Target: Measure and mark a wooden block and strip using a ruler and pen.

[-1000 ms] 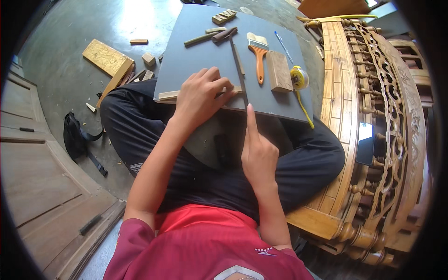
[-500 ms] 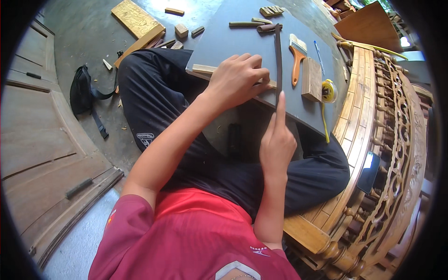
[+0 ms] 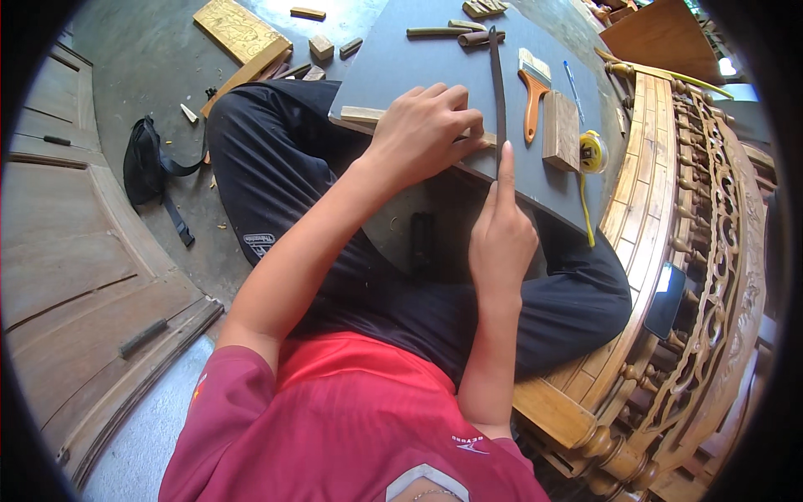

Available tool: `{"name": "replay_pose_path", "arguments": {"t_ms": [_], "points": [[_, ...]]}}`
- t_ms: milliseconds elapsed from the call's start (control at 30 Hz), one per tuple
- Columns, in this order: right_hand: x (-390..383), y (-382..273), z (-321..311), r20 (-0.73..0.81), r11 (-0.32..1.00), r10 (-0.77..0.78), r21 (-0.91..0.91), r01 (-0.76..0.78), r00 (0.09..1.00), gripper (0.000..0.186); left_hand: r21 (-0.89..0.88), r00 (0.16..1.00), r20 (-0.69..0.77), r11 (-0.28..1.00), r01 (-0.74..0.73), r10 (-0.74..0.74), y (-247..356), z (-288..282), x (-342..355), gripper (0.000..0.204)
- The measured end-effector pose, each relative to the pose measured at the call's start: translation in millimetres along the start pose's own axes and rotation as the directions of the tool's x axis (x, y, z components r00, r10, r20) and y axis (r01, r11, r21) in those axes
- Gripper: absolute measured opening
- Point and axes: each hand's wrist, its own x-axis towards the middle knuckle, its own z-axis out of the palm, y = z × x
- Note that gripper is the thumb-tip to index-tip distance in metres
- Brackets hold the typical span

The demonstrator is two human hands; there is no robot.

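A pale wooden strip [image 3: 361, 115] lies along the near edge of the grey board [image 3: 427, 63]. My left hand [image 3: 422, 130] presses down on it, fingers curled over its middle. Beside the strip's right end, my right hand [image 3: 502, 243] is closed round the near end of a long, narrow dark blade [image 3: 498, 88]. My index finger stretches along the blade, which points away from me across the board. Its handle is hidden in my grip, and I cannot tell whether it is a file or a saw.
On the board are a paintbrush [image 3: 533, 96], a wood block [image 3: 560, 130], a tape measure [image 3: 592, 152], a pen [image 3: 574, 84] and dark wood sticks [image 3: 439, 33]. A slatted wooden bench [image 3: 640, 167] with a phone [image 3: 664, 301] stands right. A carved panel [image 3: 238, 29] and black bag [image 3: 146, 159] lie left.
My right hand has slid the blade forward, away from me, and its tip reaches farther across the board. My left hand stays on the strip.
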Motion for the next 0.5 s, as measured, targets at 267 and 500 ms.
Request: {"name": "replay_pose_path", "arguments": {"t_ms": [267,500], "points": [[-52.7,-7.5,-25.0,0.139,0.996,0.084,0.021,-0.088,0.987,0.066,0.023,1.0,-0.011,1.0,-0.01,0.011,-3.7,-3.9,-0.8,0.02],[8.3,-4.6,2.6,0.031,0.996,0.026,-0.084,-0.023,0.999,0.068,0.008,1.0,-0.006,1.0,0.005,-0.005,-3.0,-0.7,-0.4,0.02]]}}
